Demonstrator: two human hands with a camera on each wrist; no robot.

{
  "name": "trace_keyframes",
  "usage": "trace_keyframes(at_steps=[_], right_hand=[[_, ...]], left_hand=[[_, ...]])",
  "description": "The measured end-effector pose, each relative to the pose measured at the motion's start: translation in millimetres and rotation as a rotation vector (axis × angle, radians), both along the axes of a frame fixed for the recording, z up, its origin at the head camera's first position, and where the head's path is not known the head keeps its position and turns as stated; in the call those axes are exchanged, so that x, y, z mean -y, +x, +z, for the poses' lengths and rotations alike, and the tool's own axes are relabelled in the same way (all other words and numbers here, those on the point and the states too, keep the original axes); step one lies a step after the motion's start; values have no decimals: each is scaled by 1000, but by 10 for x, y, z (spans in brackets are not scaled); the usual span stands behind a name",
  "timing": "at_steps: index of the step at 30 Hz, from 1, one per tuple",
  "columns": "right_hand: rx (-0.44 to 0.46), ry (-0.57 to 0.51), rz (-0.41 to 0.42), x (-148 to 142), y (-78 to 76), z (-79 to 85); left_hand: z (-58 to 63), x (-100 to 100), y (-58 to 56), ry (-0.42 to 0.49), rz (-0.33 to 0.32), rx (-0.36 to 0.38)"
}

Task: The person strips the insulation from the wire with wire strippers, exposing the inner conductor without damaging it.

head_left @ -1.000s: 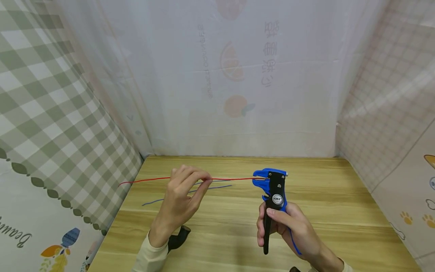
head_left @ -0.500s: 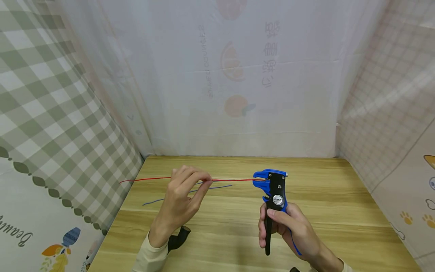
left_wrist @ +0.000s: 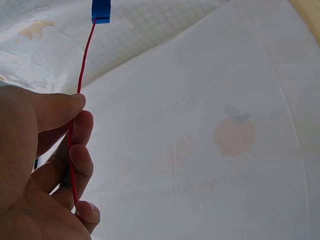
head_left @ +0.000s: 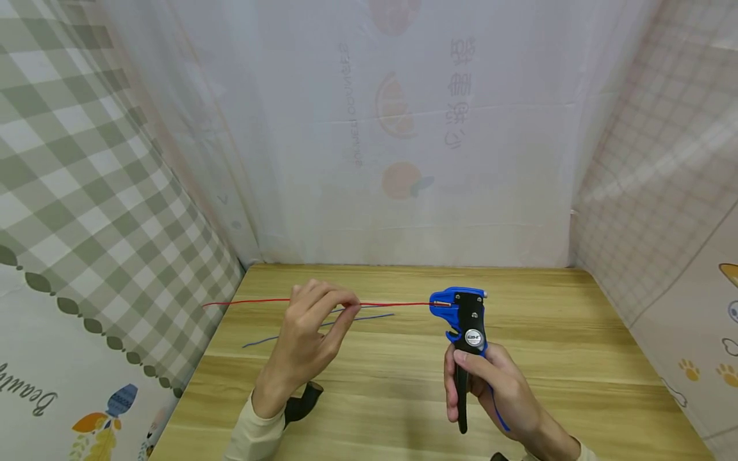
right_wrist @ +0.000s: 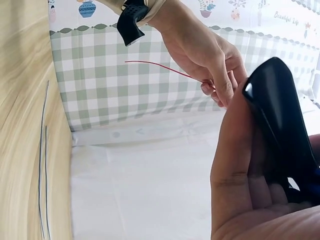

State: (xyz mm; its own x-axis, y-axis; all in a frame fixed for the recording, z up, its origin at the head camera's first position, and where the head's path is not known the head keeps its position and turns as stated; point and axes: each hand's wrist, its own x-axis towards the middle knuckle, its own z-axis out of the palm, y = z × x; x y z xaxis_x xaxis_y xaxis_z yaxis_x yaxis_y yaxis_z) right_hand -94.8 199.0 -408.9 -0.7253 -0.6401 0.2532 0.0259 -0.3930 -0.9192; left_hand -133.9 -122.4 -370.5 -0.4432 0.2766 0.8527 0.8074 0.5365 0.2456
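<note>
Between thumb and fingers my left hand (head_left: 308, 336) pinches a red wire (head_left: 398, 304), whose free end runs out to the left. The wire's other end lies in the blue jaws of a wire stripper (head_left: 469, 326), which are closed on it, and coppery metal shows in the slot there. My right hand (head_left: 498, 384) grips the stripper's handles, thumb on the black one. In the left wrist view the red wire (left_wrist: 82, 65) passes between thumb and fingers up to the stripper's blue head (left_wrist: 100, 12). The right wrist view shows the black handle (right_wrist: 280, 105) close up.
Two blue wires (head_left: 369, 317) lie on the wooden table (head_left: 392, 384), partly behind the left hand. A white curtain (head_left: 490, 211) stands along the back edge, and a checked cloth (head_left: 115, 192) hangs at the left.
The stripper's jaws have closed on the red wire, and its black handle has swung right, nearer the blue one. The left hand stays in place.
</note>
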Motion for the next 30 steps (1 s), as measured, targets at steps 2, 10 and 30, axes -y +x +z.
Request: trace_keyframes(at_steps=[2,10,30], right_hand=[[-3,6,-6,-1,-6,-5],[-13,3,-25,28,-15,-33],[-69,-77,-42,131,-18,-90]], left_hand=[[2,-1,-2,1,0,4],[-7,-13,-5,6,-6,-3],[-29,-35,-10,4,0,5]])
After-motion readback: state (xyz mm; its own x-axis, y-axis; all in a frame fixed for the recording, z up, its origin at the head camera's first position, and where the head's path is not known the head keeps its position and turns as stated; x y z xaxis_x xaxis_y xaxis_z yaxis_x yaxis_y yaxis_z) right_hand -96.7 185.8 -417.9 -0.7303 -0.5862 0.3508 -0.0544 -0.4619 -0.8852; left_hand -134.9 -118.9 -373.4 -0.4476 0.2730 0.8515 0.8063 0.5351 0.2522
